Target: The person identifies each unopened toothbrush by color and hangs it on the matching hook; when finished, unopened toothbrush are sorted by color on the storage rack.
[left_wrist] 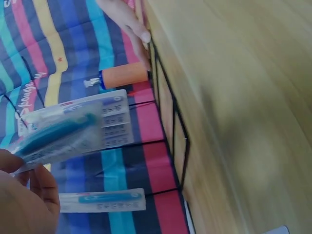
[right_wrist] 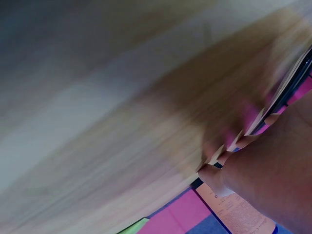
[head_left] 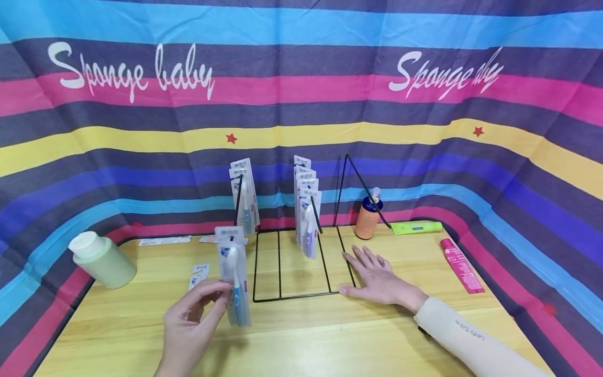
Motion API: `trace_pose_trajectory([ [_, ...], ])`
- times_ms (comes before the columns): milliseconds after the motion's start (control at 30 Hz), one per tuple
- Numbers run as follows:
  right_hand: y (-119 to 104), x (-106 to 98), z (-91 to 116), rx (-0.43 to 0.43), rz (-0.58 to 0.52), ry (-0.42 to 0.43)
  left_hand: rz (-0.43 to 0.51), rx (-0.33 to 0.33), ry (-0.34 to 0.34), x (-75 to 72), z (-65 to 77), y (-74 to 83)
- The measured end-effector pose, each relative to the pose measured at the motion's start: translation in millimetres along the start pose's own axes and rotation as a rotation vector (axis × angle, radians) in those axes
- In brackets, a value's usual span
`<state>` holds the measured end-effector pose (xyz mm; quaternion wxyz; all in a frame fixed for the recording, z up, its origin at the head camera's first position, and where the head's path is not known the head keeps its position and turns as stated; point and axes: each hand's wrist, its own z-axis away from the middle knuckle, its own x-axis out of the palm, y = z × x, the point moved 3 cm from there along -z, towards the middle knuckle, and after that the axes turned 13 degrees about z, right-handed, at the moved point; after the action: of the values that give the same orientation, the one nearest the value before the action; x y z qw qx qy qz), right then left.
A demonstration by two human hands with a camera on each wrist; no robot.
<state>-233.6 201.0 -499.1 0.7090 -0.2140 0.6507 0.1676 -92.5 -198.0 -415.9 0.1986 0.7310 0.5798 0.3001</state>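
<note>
My left hand [head_left: 193,319] pinches the edge of a packaged toothbrush [head_left: 237,296] with a blue handle, thumb against fingers. In the left wrist view the same toothbrush pack [left_wrist: 63,134] slants up from the fingertips. The pack hangs upright at the front left of a black wire rack [head_left: 279,264], its card top overlapping the left prong's end in the head view. My right hand [head_left: 377,277] lies with fingers spread at the right side of the rack's base. More toothbrush packs [head_left: 249,207] hang on the left prong behind, and several packs [head_left: 308,225] on the middle prong.
A pale green bottle [head_left: 105,262] leans at the left. Loose packs [head_left: 165,241] lie along the back left, with another card [head_left: 199,273] by my left hand. An orange bottle [head_left: 367,220], a green tube [head_left: 416,227] and a pink tube [head_left: 461,266] are at the right. Striped cloth [head_left: 301,110] stands behind.
</note>
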Motion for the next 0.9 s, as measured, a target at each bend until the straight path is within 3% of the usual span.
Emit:
trace_pose_trajectory([
  [133, -1.6, 1.7, 0.9, -0.004, -0.008, -0.001, -0.057, -0.035, -0.019, -2.3, -1.6, -4.7],
  [267, -2.1, 1.4, 0.8, -0.007, -0.009, 0.003, -0.111, -0.152, -0.042, -6.0, -7.4, -12.2],
  [333, -2.1, 0.5, 0.3, -0.009, -0.006, 0.006, -0.127, -0.219, -0.071, -7.4, -13.4, -17.5],
  [467, -2.3, -1.4, 0.0, -0.01, -0.007, 0.004, -0.121, -0.276, -0.129, -9.7, -29.6, -30.8],
  [767, -2.7, -2.0, 0.4, -0.008, -0.016, 0.004, -0.157, -0.45, -0.08, -21.9, -69.1, -66.2],
  [900, -1.6, -1.1, 0.5, -0.01, -0.013, -0.001, -0.154, -0.477, -0.078, -27.5, -81.1, -79.3],
])
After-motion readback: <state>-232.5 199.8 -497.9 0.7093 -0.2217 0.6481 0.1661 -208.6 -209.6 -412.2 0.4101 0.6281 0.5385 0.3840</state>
